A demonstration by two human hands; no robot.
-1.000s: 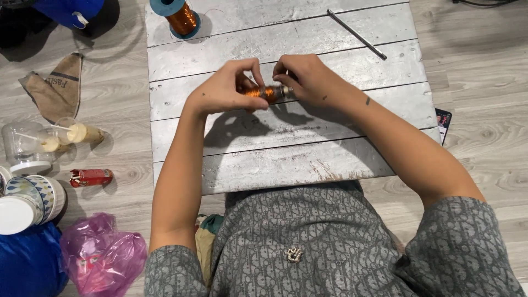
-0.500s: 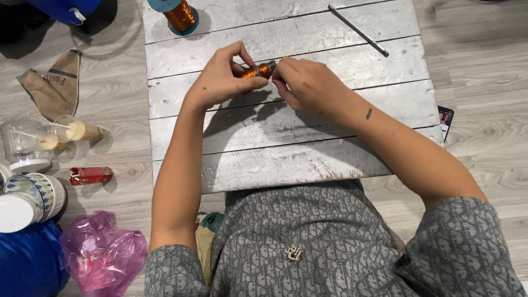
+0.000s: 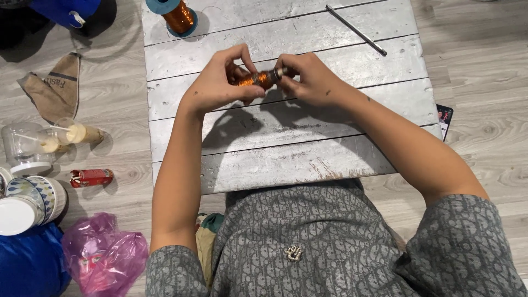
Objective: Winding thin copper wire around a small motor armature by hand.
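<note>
Both my hands hold a small coil of copper wire wound on a rod (image 3: 259, 78) above the grey plank table (image 3: 286, 137). My left hand (image 3: 217, 83) grips the coil's left end with fingers curled round it. My right hand (image 3: 308, 77) pinches the right end, where a short grey tip of the rod shows. A spool of copper wire with a blue flange (image 3: 175, 13) stands at the table's far left edge. A thin metal rod (image 3: 356, 30) lies at the far right of the table.
On the wooden floor to the left lie a brown cloth piece (image 3: 55, 91), a clear plastic cup with two small bottles (image 3: 49, 140), a red lighter (image 3: 91, 177), patterned bowls (image 3: 30, 195), a pink plastic bag (image 3: 102, 258) and blue things. A dark card (image 3: 443, 116) sits by the table's right edge.
My hands with the coil moved away from me, toward the table's far side, then held there. The coil stays gripped in both hands.
</note>
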